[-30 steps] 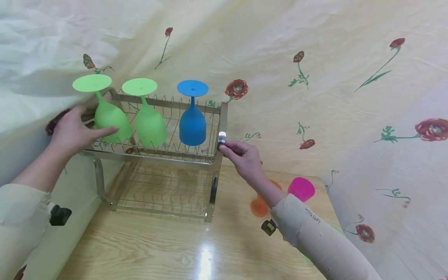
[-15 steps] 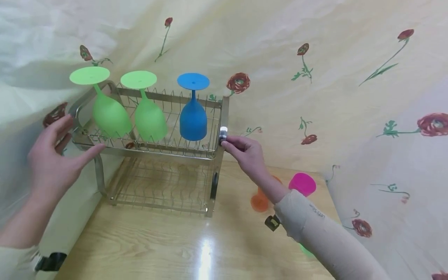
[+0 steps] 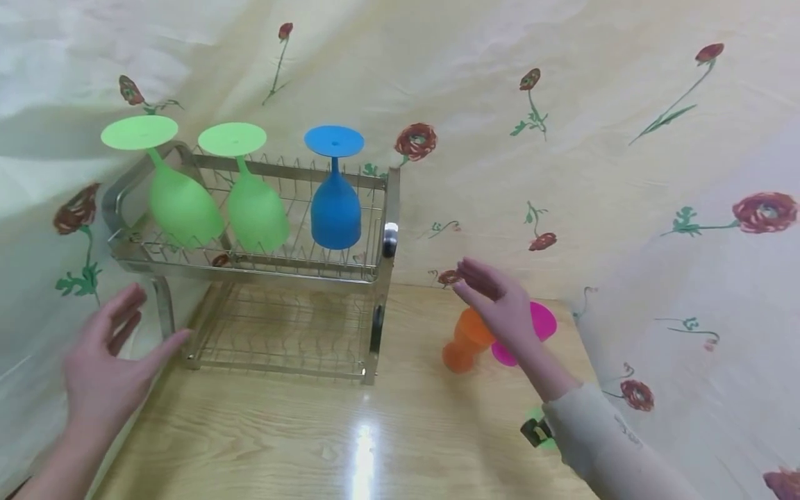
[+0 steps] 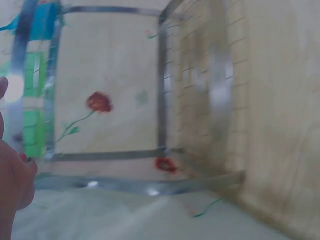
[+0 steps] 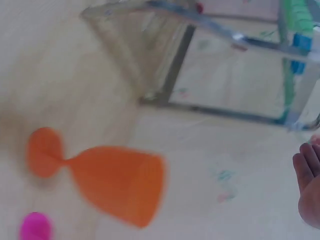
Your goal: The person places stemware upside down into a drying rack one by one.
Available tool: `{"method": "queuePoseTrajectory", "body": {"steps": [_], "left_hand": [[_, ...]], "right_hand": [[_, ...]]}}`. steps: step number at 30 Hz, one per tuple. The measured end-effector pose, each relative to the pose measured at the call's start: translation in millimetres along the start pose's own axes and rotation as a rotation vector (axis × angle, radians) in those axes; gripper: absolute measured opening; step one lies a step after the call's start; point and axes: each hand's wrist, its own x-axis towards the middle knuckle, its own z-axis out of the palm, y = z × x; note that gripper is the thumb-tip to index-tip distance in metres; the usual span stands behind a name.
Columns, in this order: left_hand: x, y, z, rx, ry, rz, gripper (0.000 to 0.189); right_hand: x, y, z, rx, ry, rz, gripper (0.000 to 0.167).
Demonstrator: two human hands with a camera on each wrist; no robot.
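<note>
Two light green goblets, one at the far left [image 3: 186, 208] and one beside it [image 3: 257, 214], stand upside down on the upper tier of a metal dish rack [image 3: 250, 272]. To their right a blue goblet [image 3: 336, 212] is also upside down; the leftmost green one leans. My left hand [image 3: 112, 368], fingers apart and holding nothing, is in front of the rack's left end. My right hand [image 3: 500, 298] hangs in the air right of the rack, its fingers fairly straight, near an orange goblet [image 3: 473, 330] standing upright on the table. A pink goblet [image 3: 544, 321] behind is partly hidden by this hand.
The rack's lower tier [image 3: 281, 333] holds no goblets. Something green [image 3: 550, 437] shows partly behind my right sleeve on the wooden table [image 3: 281, 430]. A flower-patterned cloth [image 3: 475, 139] hangs close behind the rack and along both sides.
My right hand has let go of the rack's right side and moved right, toward the orange goblet. My left hand has left the leftmost green goblet and come down toward me.
</note>
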Motion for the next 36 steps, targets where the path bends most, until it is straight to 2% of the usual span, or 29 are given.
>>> {"method": "queuePoseTrajectory", "body": {"steps": [3, 6, 14, 17, 21, 25, 30, 36], "left_hand": [[-11.3, -13.6, 9.1, 0.019, -0.060, 0.009, 0.092], [-20.3, -24.5, 20.3, 0.019, -0.107, 0.037, 0.091], [-34.7, -40.5, 46.4, 0.041, -0.263, 0.052, 0.092], [-37.6, -42.5, 55.5, 0.032, -0.291, 0.071, 0.090], [-40.8, -46.0, 68.0, 0.014, -0.312, 0.106, 0.088], [-44.0, -48.6, 79.5, -0.019, -0.344, 0.133, 0.087], [-46.6, -47.4, 89.0, -0.044, -0.384, 0.127, 0.086], [-48.2, -45.4, 93.5, -0.038, -0.412, 0.116, 0.087]], "right_hand": [[-16.8, 23, -3, -0.151, 0.033, 0.013, 0.067], [-32.8, 46, -1, -0.216, 0.058, 0.041, 0.080], [-61.5, 94, 8, -0.215, 0.174, 0.165, 0.107], [-67.9, 107, 14, -0.187, 0.203, 0.239, 0.114], [-72.3, 123, 22, -0.123, 0.229, 0.318, 0.120], [-72.1, 136, 28, -0.098, 0.262, 0.346, 0.121], [-67.8, 143, 31, -0.104, 0.294, 0.373, 0.125], [-62.5, 148, 33, -0.087, 0.312, 0.405, 0.129]]}}
